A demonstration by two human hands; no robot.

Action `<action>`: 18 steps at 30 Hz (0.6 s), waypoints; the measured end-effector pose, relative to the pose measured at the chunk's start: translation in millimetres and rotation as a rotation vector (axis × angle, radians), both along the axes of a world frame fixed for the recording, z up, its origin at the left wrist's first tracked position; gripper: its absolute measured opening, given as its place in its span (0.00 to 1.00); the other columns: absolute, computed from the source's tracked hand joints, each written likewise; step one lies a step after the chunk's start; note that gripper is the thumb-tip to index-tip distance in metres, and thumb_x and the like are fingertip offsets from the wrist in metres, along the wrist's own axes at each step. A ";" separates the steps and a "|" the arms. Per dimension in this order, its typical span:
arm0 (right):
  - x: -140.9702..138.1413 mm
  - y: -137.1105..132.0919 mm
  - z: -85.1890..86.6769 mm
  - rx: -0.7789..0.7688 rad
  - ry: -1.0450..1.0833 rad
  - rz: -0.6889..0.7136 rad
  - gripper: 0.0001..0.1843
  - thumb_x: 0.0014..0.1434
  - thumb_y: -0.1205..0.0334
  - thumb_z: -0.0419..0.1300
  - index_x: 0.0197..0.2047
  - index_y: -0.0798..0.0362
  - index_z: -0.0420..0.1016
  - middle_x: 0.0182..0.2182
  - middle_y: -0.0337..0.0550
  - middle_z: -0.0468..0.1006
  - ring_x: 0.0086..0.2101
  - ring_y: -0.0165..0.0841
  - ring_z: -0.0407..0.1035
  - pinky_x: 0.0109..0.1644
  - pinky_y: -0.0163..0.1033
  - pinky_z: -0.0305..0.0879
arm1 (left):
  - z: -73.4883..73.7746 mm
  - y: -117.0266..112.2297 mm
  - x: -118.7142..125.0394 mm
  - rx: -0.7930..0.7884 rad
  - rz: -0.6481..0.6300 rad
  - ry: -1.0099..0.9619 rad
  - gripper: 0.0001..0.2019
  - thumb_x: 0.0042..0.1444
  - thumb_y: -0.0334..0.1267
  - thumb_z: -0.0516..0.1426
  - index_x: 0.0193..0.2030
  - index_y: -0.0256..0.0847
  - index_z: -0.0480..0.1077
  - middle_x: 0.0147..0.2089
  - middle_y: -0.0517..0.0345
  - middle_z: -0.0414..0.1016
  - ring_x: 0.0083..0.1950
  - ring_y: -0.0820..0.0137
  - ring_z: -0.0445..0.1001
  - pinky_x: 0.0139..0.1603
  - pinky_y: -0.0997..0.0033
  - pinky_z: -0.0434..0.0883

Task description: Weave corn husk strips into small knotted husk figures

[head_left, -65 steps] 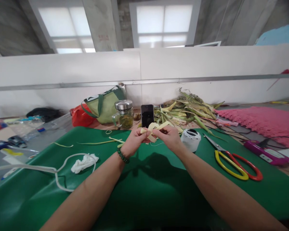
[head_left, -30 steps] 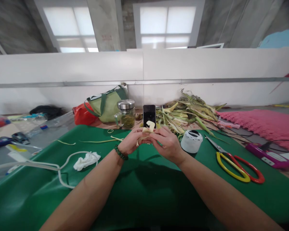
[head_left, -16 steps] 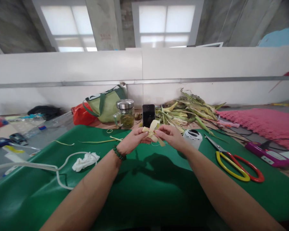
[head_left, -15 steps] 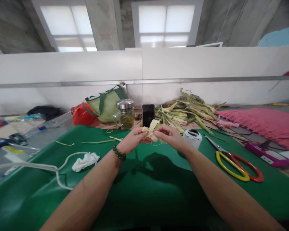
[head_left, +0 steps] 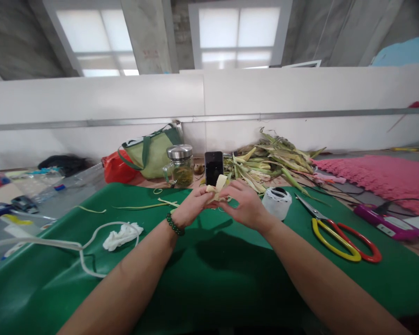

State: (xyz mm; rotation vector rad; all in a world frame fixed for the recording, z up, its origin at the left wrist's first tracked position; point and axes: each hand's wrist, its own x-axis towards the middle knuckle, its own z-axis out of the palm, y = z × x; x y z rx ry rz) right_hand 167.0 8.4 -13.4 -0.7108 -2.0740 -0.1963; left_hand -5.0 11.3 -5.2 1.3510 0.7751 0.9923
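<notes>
Pale yellow corn husk strips [head_left: 221, 183], bent into a small looped bundle, are held above the green mat [head_left: 209, 288]. My left hand [head_left: 192, 205], with a green bead bracelet at the wrist, is closed on the bundle from the left. From the right, my right hand [head_left: 246, 204] has its fingers and thumb closed about the husk, its back partly hiding the grip. A dark phone [head_left: 214, 167] stands upright just behind the hands. Beside my right hand sits a white roll [head_left: 277, 204] with a dark opening on top.
Large scissors [head_left: 335, 238] with yellow and red handles lie at right. A heap of corn husks [head_left: 275, 156] is behind. A lidded glass jar [head_left: 180, 167] and green bag [head_left: 153, 151] stand back left. White tissue [head_left: 123, 236] and tubing [head_left: 82, 251] lie left.
My right hand has shifted left and turned over the husk bundle, closer to my left hand. The bundle's loop is more covered by the fingers. The view has shifted slightly.
</notes>
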 end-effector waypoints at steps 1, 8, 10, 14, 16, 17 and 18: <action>-2.7 -1.0 -1.4 0.029 -0.036 -0.005 0.04 0.58 0.62 0.57 0.33 0.52 0.71 0.28 0.43 0.71 0.32 0.35 0.64 0.37 0.39 0.61 | 0.3 -1.7 1.6 -0.008 0.001 -0.024 0.16 0.43 0.46 0.64 0.33 0.35 0.72 0.34 0.55 0.76 0.39 0.68 0.74 0.41 0.71 0.71; -7.8 -4.2 -5.5 0.047 0.024 -0.118 0.09 0.59 0.60 0.55 0.29 0.52 0.68 0.24 0.41 0.70 0.29 0.33 0.64 0.35 0.36 0.61 | 5.6 -8.9 4.4 -0.072 0.014 -0.079 0.17 0.45 0.50 0.62 0.29 0.36 0.71 0.32 0.55 0.76 0.35 0.68 0.74 0.37 0.70 0.72; -7.5 -5.8 -5.3 0.052 0.024 -0.145 0.09 0.59 0.63 0.53 0.27 0.52 0.67 0.23 0.41 0.71 0.28 0.32 0.64 0.34 0.35 0.60 | 5.5 -8.5 4.2 -0.088 0.025 -0.070 0.16 0.43 0.49 0.64 0.29 0.35 0.72 0.30 0.56 0.76 0.33 0.69 0.73 0.37 0.71 0.72; -10.6 -7.8 -7.3 0.107 -0.104 -0.244 0.05 0.55 0.62 0.56 0.33 0.55 0.71 0.28 0.45 0.74 0.32 0.35 0.66 0.33 0.37 0.59 | 0.6 -4.7 5.1 -0.100 0.079 -0.094 0.13 0.42 0.44 0.65 0.26 0.35 0.71 0.28 0.59 0.74 0.31 0.72 0.72 0.33 0.75 0.70; -13.1 -8.2 -9.3 0.143 -0.150 -0.326 0.08 0.56 0.59 0.57 0.32 0.56 0.71 0.28 0.47 0.75 0.32 0.37 0.67 0.32 0.38 0.58 | -2.4 -2.5 6.1 -0.123 0.093 -0.122 0.15 0.45 0.46 0.64 0.25 0.35 0.70 0.26 0.59 0.73 0.29 0.73 0.71 0.31 0.75 0.69; -14.2 -8.4 -10.2 0.156 -0.158 -0.359 0.10 0.57 0.58 0.57 0.30 0.55 0.70 0.27 0.47 0.75 0.32 0.37 0.67 0.32 0.38 0.57 | -3.3 -1.6 6.6 -0.146 0.088 -0.139 0.16 0.47 0.49 0.62 0.26 0.35 0.70 0.25 0.58 0.72 0.28 0.73 0.71 0.31 0.75 0.69; -14.9 -8.6 -10.9 0.164 -0.160 -0.379 0.10 0.58 0.58 0.56 0.29 0.55 0.70 0.26 0.47 0.75 0.31 0.36 0.67 0.32 0.38 0.56 | -3.8 -1.0 7.1 -0.177 0.076 -0.151 0.18 0.49 0.51 0.61 0.26 0.35 0.70 0.25 0.58 0.73 0.27 0.73 0.71 0.31 0.74 0.70</action>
